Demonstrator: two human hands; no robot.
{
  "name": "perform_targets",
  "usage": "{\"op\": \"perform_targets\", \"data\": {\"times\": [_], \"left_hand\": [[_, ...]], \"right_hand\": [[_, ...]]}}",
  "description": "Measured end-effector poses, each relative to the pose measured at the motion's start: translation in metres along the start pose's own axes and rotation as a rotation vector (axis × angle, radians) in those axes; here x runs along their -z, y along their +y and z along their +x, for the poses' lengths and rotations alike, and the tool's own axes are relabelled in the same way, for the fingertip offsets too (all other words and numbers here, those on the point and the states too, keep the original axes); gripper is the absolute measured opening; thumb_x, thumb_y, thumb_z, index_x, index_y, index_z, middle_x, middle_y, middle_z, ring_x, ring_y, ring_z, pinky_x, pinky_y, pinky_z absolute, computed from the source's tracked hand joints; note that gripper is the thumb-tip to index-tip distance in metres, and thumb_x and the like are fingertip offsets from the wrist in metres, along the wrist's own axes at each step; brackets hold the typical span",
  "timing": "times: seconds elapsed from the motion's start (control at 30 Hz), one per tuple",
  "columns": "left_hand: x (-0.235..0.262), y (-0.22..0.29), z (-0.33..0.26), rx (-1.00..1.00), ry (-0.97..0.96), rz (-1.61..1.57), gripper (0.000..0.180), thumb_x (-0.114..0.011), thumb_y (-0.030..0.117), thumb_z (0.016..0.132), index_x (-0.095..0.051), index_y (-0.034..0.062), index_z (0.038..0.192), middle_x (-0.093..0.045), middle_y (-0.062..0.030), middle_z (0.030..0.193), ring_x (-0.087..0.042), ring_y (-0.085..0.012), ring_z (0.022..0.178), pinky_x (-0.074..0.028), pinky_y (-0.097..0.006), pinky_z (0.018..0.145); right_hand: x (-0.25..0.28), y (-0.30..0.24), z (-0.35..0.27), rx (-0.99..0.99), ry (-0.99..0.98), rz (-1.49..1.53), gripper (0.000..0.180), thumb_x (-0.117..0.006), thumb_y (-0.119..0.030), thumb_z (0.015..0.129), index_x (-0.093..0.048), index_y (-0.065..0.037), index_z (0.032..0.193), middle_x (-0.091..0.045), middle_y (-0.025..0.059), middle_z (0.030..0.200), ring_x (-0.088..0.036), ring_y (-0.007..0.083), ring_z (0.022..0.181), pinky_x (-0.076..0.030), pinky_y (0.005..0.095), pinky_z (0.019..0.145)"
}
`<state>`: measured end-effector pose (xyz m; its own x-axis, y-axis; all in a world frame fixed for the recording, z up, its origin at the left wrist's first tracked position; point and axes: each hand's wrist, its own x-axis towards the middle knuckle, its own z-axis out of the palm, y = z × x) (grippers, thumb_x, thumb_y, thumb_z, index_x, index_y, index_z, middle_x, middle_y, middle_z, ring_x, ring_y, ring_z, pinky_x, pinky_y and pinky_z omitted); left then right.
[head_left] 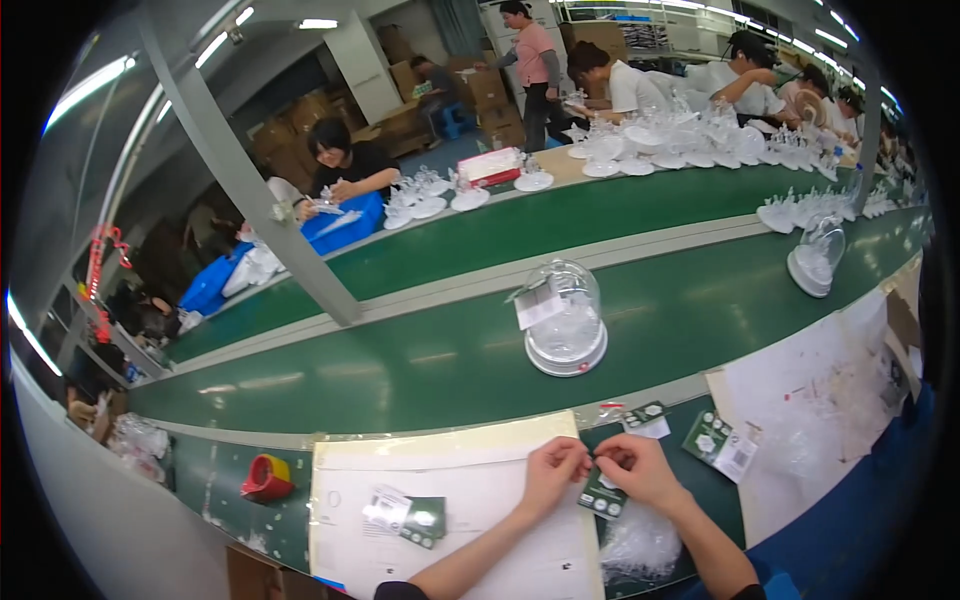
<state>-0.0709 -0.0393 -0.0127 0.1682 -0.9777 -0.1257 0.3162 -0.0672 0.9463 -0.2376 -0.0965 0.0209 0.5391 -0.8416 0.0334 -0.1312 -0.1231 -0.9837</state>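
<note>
My left hand (pixel 553 476) and my right hand (pixel 640 474) meet over the right edge of a white sheet (pixel 450 540). Both pinch with fingertips nearly touching; whatever is between them is too small to make out. Just below the fingers is a green printed card (pixel 602 498), partly covered by my right hand; I cannot tell whether it hangs from them or lies on the table. Crumpled clear plastic (pixel 640 540) lies beneath my right wrist. More green cards (pixel 424 520) rest on the sheet, left of my left forearm.
Ahead, a clear dome on a white base (pixel 565 335) stands on the green conveyor belt (pixel 440 375), another dome (pixel 817 258) farther right. A red and yellow tape roll (pixel 267 478) sits left. Green-and-white cards (pixel 720 447) lie right. Across the belt, people work beside many clear ornaments (pixel 680 135).
</note>
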Motion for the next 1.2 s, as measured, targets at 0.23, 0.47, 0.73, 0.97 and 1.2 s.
{"op": "perform_targets", "data": {"times": [0.23, 0.47, 0.73, 0.97, 1.2], "left_hand": [[-0.005, 0.007, -0.009, -0.048, -0.067, 0.111, 0.008, -0.057, 0.008, 0.092, -0.059, 0.0009, 0.091, -0.061, -0.0003, 0.079, -0.056, -0.0043, 0.071, -0.045, -0.018, 0.063], [-0.006, 0.001, -0.005, -0.099, -0.076, 0.160, 0.007, -0.059, 0.008, 0.091, -0.059, 0.0005, 0.091, -0.062, -0.0006, 0.082, -0.057, -0.0046, 0.076, -0.046, -0.019, 0.067], [-0.008, 0.005, -0.003, -0.099, -0.081, 0.157, 0.007, -0.060, 0.007, 0.090, -0.059, 0.0006, 0.089, -0.064, -0.0028, 0.082, -0.058, -0.0061, 0.073, -0.047, -0.020, 0.066], [0.000, 0.006, -0.004, -0.131, -0.020, 0.248, 0.009, -0.055, 0.008, 0.092, -0.059, 0.0000, 0.090, -0.062, -0.0029, 0.082, -0.059, -0.0083, 0.074, -0.050, -0.022, 0.067], [-0.009, -0.007, 0.002, -0.132, -0.151, 0.297, 0.012, -0.057, 0.013, 0.091, -0.059, 0.0016, 0.092, -0.058, 0.0005, 0.084, -0.053, -0.0048, 0.079, -0.045, -0.020, 0.067]], "right_hand": [[0.000, -0.014, -0.002, -0.045, -0.127, -0.034, 0.020, -0.069, -0.013, 0.078, -0.067, 0.004, 0.089, -0.067, 0.0074, 0.072, -0.060, 0.0093, 0.062, -0.048, 0.0217, 0.059], [0.002, -0.013, -0.005, -0.043, -0.109, -0.048, 0.021, -0.070, -0.015, 0.078, -0.067, 0.003, 0.089, -0.066, 0.0073, 0.070, -0.060, 0.0088, 0.062, -0.048, 0.0223, 0.059], [0.005, 0.000, 0.001, -0.013, -0.171, -0.050, 0.019, -0.055, -0.014, 0.087, -0.065, 0.002, 0.089, -0.063, 0.0047, 0.069, -0.053, 0.0075, 0.060, -0.043, 0.0242, 0.054], [0.000, -0.015, 0.003, -0.025, -0.182, -0.090, 0.021, -0.066, -0.019, 0.084, -0.067, 0.001, 0.090, -0.064, 0.0043, 0.068, -0.054, 0.0059, 0.059, -0.044, 0.0221, 0.054], [0.003, -0.006, -0.008, -0.056, -0.021, -0.091, 0.011, -0.067, -0.007, 0.078, -0.066, 0.003, 0.077, -0.060, 0.0019, 0.061, -0.052, 0.0039, 0.054, -0.039, 0.0197, 0.048]]}}
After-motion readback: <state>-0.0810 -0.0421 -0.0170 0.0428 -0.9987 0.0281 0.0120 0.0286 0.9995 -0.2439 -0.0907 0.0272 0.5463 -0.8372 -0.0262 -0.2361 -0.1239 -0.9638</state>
